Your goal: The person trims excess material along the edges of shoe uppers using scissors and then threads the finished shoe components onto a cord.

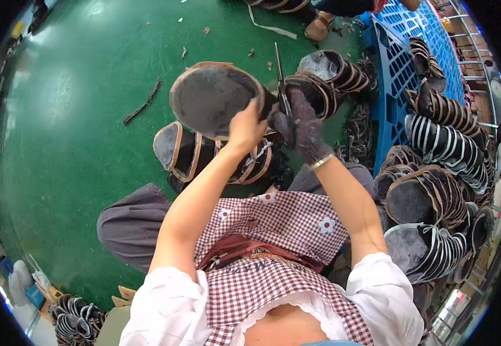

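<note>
One dark scrap lies on the green floor at left. Next, a dark oval piece with a tan rim is held above a banded bundle, its right side gripped by the bare left hand. Scissors sit just beside, held in the gloved right hand; blade opening cannot be determined. Step in hand, as judged: positioning piece and scissors; the next move calls for a steady rim and blades clear of bare fingers. Farther right stands a blue pallet.

Green floor; blue pallet; apron brown-and-white check, white flowers; shirt sleeves white.
</note>
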A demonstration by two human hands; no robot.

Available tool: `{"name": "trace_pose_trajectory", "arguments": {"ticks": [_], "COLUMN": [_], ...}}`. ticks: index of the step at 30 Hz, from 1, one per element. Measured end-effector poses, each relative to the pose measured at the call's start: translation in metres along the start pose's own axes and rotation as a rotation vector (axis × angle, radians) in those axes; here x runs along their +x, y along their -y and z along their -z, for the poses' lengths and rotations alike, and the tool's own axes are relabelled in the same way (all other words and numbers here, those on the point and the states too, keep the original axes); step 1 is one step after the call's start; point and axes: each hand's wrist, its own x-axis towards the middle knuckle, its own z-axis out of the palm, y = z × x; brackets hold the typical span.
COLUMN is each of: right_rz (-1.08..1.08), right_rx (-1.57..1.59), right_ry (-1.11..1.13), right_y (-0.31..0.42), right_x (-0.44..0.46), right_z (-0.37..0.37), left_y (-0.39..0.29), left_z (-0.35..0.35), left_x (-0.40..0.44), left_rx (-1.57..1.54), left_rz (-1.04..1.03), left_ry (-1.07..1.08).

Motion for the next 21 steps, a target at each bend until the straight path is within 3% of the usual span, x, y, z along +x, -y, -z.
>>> {"name": "trace_pose_trajectory", "arguments": {"ticks": [1,2,3,5,6,7,8,9,14,17,19,21], "right_rz": [0.002,0.201,0.214,0.596,0.712,0.715,0.785,0.856,0.919,0.777,0.512,0.49], "right_rx": [0.476,-0.023,-0.012,-0.366,-0.433,-0.426,-0.451,-0.479,-0.407,-0.394,-0.421,-0.324], "right_ry": [0.086,0.058,0.042,0.038,0.047,0.029,0.054,0.08,0.044,0.137,0.137,0.046], "right_y": [-0.009,-0.027,-0.011,0.048,0.06,0.07,0.081,0.088,0.093,0.095,0.092,0.107], "right_x": [-0.007,-0.01,-0.018,-0.04,-0.045,-0.053,-0.059,-0.065,-0.102,-0.121,-0.129,-0.139], "right_z": [0.01,0.019,0.032,0.066,0.073,0.076,0.077,0.077,0.062,0.058,0.062,0.083], "left_y": [0.003,0.014,0.006,-0.011,-0.01,-0.019,-0.018,-0.023,-0.051,-0.054,-0.051,-0.059], "left_z": [0.013,0.025,0.048,0.082,0.09,0.1,0.105,0.105,0.115,0.12,0.119,0.116], "left_x": [-0.013,-0.029,-0.051,-0.101,-0.12,-0.139,-0.15,-0.164,-0.191,-0.203,-0.205,-0.201], "left_rx": [-0.126,-0.312,-0.58,-0.689,-0.736,-0.742,-0.641,-0.635,-0.458,-0.492,-0.478,-0.494], "left_rz": [-0.021,-0.119,-0.067,0.11,0.002,0.046,-0.108,-0.161,-0.509,-0.434,-0.489,-0.422], "left_ry": [-0.052,-0.012,0.156,0.323,0.415,0.436,0.49,0.439,0.486,0.528,0.523,0.456]}}
